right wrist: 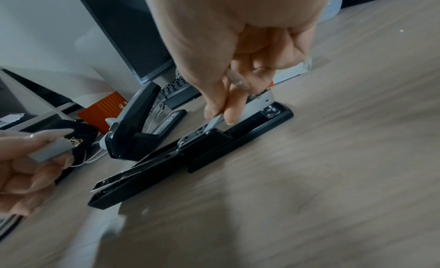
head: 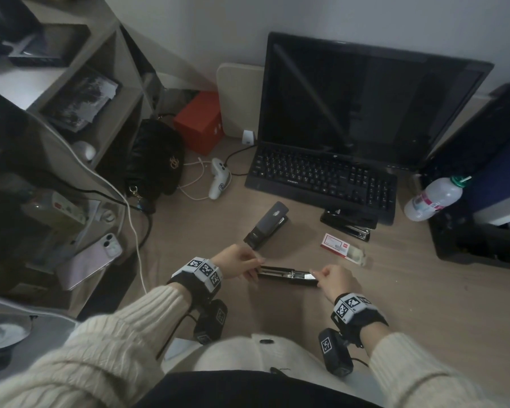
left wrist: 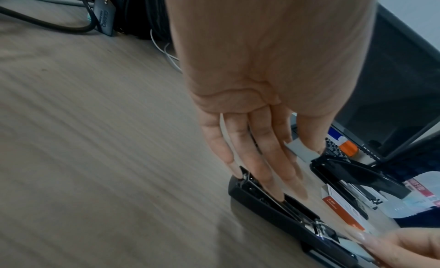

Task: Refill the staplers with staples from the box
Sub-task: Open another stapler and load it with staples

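Black plastic and bright metal mark the work in hand: an opened stapler point(head: 287, 276) lies flat on the tabletop point(head: 395, 290) straight ahead of the person, near 6 o'clock in the head view, its lid folded out to the left and its metal channel exposed to the right. At about 9 o'clock of it, the left hand point(head: 239, 262) pinches a grey strip of staples point(right wrist: 51, 148) between thumb and forefinger, its other fingers reaching straight down to the folded-out lid end. At about 3 o'clock, the right hand point(head: 334, 280) pinches a second strip point(right wrist: 215, 121) in a closed grip and sets it, tilted, at the mouth of the channel point(right wrist: 259, 102); it does not look seated yet. Beyond, at roughly 11 o'clock, a grey-topped stapler point(head: 267, 225) sits with its lid raised; whether it holds staples cannot be told. At about 1 o'clock a third black stapler point(head: 348, 223) rests against the keyboard point(head: 321, 178), apparently closed. The red and white box point(head: 336, 245) lies at about 2 o'clock, its tray slid out. By my reading the job is in its early or middle part: one stapler is being loaded and must be closed afterwards, and the two others may yet need filling.
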`<state>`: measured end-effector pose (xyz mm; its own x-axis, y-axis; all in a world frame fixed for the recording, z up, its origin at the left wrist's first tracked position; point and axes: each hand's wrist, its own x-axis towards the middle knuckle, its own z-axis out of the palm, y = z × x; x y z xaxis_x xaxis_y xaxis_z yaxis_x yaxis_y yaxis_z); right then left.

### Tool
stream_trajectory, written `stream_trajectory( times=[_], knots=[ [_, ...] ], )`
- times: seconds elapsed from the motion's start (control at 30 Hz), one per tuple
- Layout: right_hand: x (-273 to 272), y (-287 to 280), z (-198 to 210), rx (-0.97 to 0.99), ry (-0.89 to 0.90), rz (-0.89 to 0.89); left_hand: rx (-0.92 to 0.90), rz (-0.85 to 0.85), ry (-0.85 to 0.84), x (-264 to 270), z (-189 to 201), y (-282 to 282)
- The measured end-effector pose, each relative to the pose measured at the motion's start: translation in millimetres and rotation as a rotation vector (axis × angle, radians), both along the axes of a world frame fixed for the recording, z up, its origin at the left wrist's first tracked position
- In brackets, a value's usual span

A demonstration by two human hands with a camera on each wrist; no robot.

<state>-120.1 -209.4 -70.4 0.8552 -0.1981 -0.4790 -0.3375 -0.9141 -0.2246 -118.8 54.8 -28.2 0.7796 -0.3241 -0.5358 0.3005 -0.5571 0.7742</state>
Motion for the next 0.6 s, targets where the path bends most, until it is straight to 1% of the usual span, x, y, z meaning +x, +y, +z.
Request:
stream_trajectory(
  times=[0.23, 0.4, 0.53, 0.6],
  knots=[
    [-1, 3, 7, 0.091, 0.029, 0.028, 0.004, 0.013, 0.018, 2, -9, -1],
    [-1, 0, 9, 0.054, 0.028, 0.044, 0.000, 0.007, 0.037, 5, -14, -4],
    [-1, 1, 12, 0.138, 0.037, 0.028, 0.016, -0.013, 0.027, 7, -15, -7],
    [-1, 0, 14, 0.148, 0.038, 0.025, 0.023, -0.014, 0.029, 8, -15, -9]
  ],
)
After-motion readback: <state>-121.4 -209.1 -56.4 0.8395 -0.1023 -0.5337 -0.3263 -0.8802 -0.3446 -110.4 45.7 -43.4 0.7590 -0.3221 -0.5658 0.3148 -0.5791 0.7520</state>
